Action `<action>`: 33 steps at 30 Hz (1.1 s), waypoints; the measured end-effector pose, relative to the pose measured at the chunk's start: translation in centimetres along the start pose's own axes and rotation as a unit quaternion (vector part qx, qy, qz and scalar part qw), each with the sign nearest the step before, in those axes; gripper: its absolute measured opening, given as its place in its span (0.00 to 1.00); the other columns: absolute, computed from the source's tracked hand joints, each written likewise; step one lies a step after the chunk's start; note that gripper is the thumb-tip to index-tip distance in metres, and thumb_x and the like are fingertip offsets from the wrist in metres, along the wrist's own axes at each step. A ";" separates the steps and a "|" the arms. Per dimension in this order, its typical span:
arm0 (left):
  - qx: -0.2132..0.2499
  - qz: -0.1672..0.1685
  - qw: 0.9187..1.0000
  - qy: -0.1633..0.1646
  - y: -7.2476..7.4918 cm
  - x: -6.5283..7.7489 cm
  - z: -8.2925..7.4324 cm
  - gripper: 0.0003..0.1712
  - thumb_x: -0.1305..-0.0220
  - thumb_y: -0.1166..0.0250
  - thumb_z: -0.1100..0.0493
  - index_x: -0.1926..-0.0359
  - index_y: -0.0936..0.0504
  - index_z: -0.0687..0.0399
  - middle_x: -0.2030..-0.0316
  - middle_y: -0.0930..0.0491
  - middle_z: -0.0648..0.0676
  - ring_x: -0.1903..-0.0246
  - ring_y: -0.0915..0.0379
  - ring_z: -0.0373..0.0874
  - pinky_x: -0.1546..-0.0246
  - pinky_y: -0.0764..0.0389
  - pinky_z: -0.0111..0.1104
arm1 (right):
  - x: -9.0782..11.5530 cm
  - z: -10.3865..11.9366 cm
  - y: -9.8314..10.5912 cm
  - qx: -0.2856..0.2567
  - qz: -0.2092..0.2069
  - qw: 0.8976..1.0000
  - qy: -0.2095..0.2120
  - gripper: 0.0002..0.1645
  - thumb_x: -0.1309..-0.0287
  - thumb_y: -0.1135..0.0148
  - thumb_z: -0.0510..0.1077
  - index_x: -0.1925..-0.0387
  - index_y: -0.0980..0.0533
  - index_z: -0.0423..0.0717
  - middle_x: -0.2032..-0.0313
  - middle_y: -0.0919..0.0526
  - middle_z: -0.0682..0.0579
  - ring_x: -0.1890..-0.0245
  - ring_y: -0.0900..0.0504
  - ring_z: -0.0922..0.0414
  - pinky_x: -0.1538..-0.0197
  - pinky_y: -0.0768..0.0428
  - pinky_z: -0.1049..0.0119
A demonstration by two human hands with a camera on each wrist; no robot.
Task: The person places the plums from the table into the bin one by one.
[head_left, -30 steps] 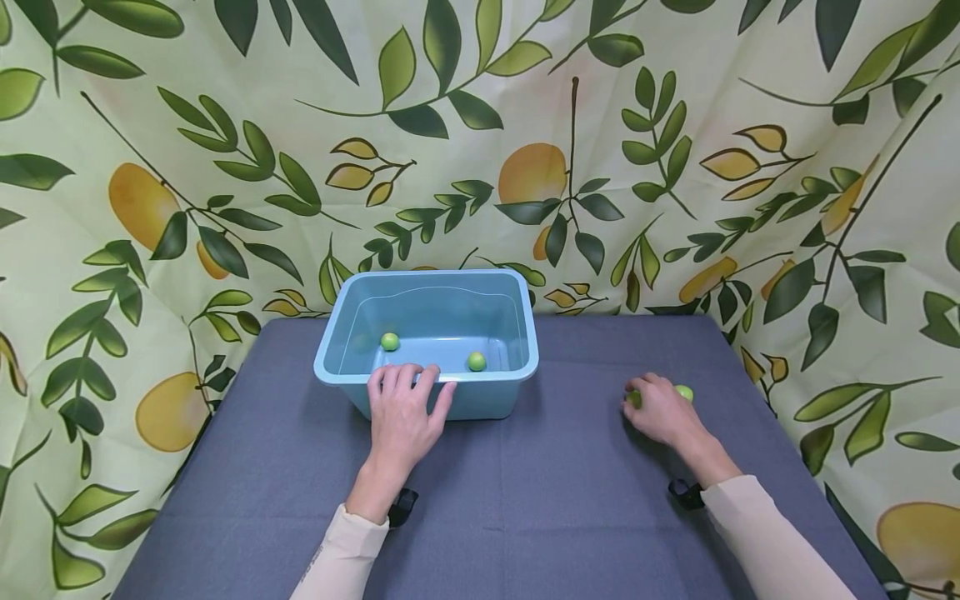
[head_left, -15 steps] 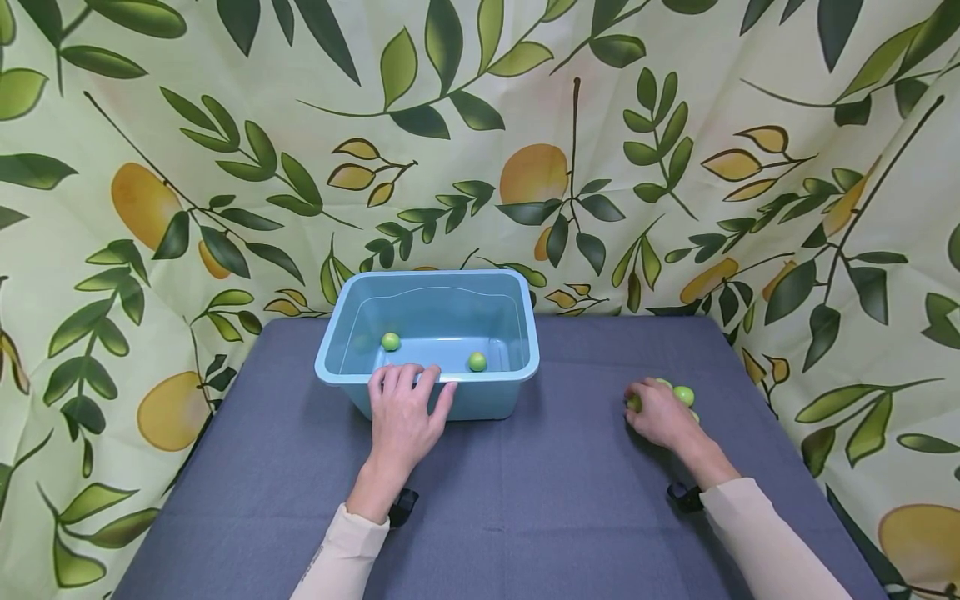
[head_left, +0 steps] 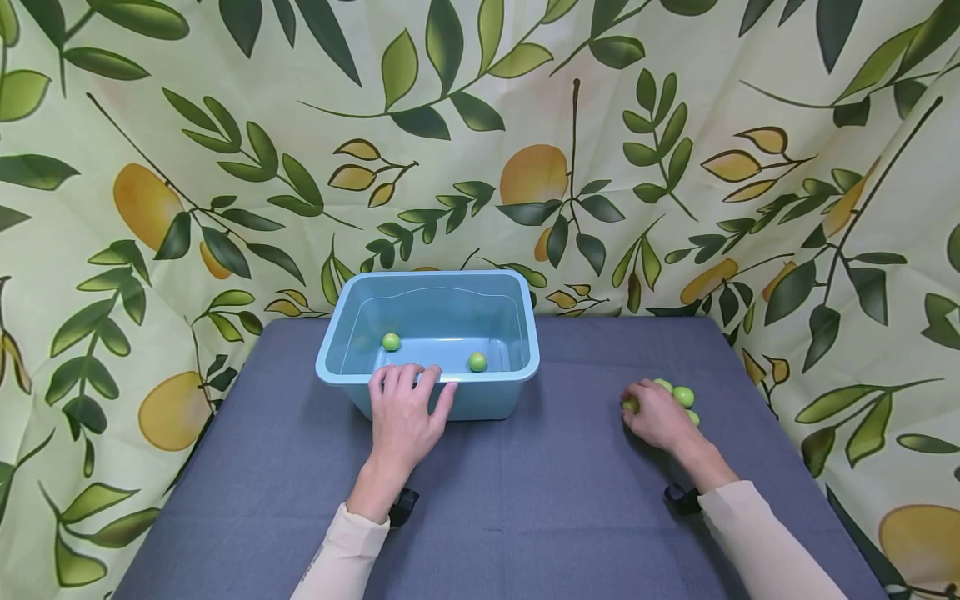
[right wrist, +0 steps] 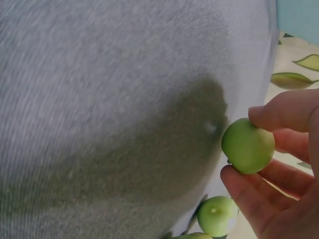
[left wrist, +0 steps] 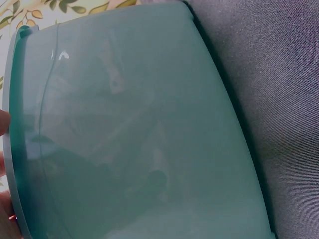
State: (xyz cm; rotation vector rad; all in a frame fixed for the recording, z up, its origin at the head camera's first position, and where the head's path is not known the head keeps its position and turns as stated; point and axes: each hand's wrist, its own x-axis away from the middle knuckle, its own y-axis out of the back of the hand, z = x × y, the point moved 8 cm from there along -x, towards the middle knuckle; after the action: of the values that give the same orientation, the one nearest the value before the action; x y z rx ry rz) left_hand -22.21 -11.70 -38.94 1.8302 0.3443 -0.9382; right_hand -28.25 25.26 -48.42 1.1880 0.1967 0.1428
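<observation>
A light blue plastic tub (head_left: 426,398) stands at the back of the table, left of centre. My left hand (head_left: 403,412) holds its front rim, fingers hooked over the edge and the thumb spread out in front. On the tub's floor lie two small limes, one lime (head_left: 391,342) to the left and another lime (head_left: 477,362) nearer the right. Over on the right, my right hand (head_left: 656,412) pinches a round green lime (right wrist: 247,146) between thumb and fingertips. Just beyond and beside this hand are several more limes (head_left: 683,397), partly hidden by it.
A dark grey-blue cloth (head_left: 510,517) covers the table. Directly behind the table's back edge hangs a cream curtain (head_left: 465,67) printed with leaves and fruit, which also falls along both sides.
My right hand has shifted slightly, with the lime in its fingers, and more of the limes beside it show now. My left hand has stayed on the tub's rim.
</observation>
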 end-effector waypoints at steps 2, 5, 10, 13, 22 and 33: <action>0.000 -0.002 1.000 -0.002 0.0 0.0 -0.1 0.22 0.26 0.46 0.43 0.55 0.15 0.55 0.61 0.20 0.59 0.58 0.27 0.59 0.46 0.35 0.56 | 0.0 0.2 0.1 -0.007 -0.004 1.000 0.004 0.12 0.45 0.33 0.36 0.58 0.17 0.34 0.60 0.19 0.41 0.60 0.20 0.44 0.57 0.21 0.46; 0.001 -0.005 1.000 -0.006 0.0 -0.1 -0.1 0.23 0.26 0.46 0.43 0.55 0.15 0.56 0.62 0.20 0.60 0.59 0.27 0.59 0.47 0.35 0.56 | 0.0 0.5 0.1 -0.014 -0.010 1.000 0.012 0.12 0.44 0.33 0.36 0.58 0.17 0.34 0.60 0.19 0.42 0.61 0.20 0.46 0.58 0.22 0.48; 0.001 -0.002 1.000 -0.005 0.0 -0.1 -0.1 0.23 0.26 0.46 0.43 0.54 0.15 0.56 0.61 0.20 0.60 0.58 0.27 0.59 0.46 0.35 0.56 | -0.1 1.0 0.2 -0.027 -0.021 0.999 0.022 0.13 0.44 0.33 0.36 0.57 0.17 0.34 0.61 0.19 0.43 0.65 0.22 0.50 0.61 0.23 0.52; 0.000 0.002 1.000 -0.003 0.0 -0.1 0.0 0.23 0.26 0.46 0.43 0.54 0.15 0.56 0.61 0.20 0.60 0.58 0.27 0.59 0.45 0.35 0.56 | 0.0 1.4 0.4 -0.036 -0.027 0.999 0.025 0.13 0.44 0.34 0.36 0.57 0.17 0.34 0.62 0.19 0.43 0.66 0.23 0.51 0.62 0.24 0.54; -0.002 0.001 1.000 -0.004 0.0 -0.1 -0.1 0.23 0.26 0.46 0.43 0.54 0.15 0.56 0.61 0.20 0.60 0.58 0.27 0.59 0.45 0.35 0.56 | 0.0 2.5 0.7 -0.063 -0.049 0.996 0.035 0.12 0.46 0.32 0.34 0.59 0.17 0.34 0.65 0.20 0.45 0.69 0.25 0.53 0.66 0.27 0.58; -0.002 -0.001 1.000 -0.004 0.0 0.0 -0.1 0.24 0.25 0.47 0.42 0.54 0.15 0.56 0.61 0.20 0.60 0.58 0.27 0.59 0.46 0.35 0.56 | 0.2 2.8 0.6 -0.138 -0.064 0.988 0.016 0.13 0.43 0.32 0.37 0.56 0.16 0.36 0.60 0.17 0.43 0.62 0.20 0.49 0.57 0.23 0.52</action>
State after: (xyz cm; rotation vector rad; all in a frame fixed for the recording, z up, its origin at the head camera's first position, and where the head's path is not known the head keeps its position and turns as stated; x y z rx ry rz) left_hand -22.19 -11.65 -38.90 1.8220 0.3429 -0.9435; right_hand -27.46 23.03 -46.84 0.8948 0.2713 0.0742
